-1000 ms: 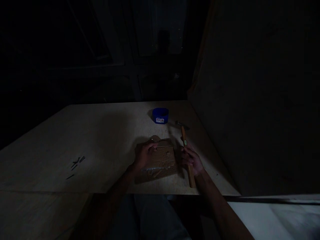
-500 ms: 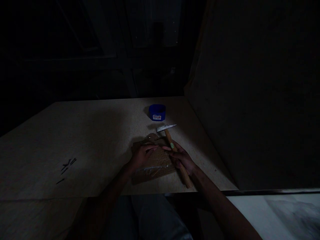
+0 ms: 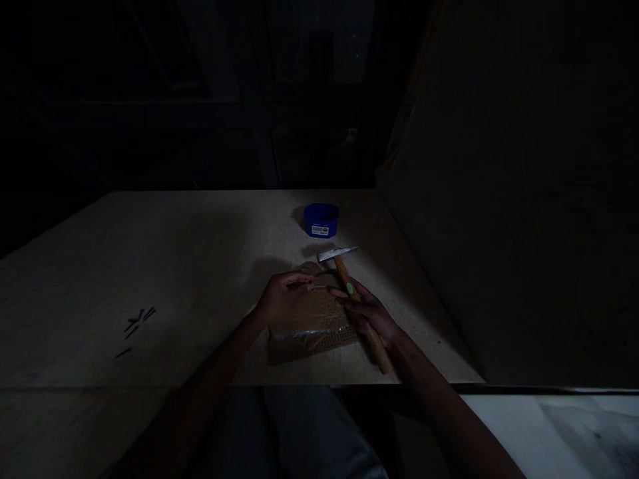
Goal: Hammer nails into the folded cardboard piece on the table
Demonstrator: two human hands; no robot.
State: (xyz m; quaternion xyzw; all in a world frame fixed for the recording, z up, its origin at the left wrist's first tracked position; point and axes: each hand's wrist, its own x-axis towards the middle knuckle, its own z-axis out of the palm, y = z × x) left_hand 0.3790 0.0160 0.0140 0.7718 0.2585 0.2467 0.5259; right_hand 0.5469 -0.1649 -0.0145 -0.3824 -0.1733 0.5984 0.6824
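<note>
My right hand (image 3: 372,314) is wrapped round the wooden handle of a hammer (image 3: 344,274). The metal head points away from me, above the far edge of a brown, tape-wrapped block (image 3: 309,320) with a perforated front side. Over the block's left part is my left hand (image 3: 283,293), fingers drawn together and pointing right. A thin pale sliver (image 3: 318,287) shows by its fingertips; whether it is a nail is too dark to tell. The right fingertips come close to that sliver from the other side.
A blue plastic tub (image 3: 321,221) with a white label stands behind the hammer. Several dark nail-like pieces (image 3: 134,326) lie on the light tabletop (image 3: 200,253) at the left. A tall dark panel (image 3: 524,199) rises along the right side.
The view has shifted slightly. My left fingers have closed in toward each other, and a thin pale sliver now shows at their tips. The hammer stays in my right hand.
</note>
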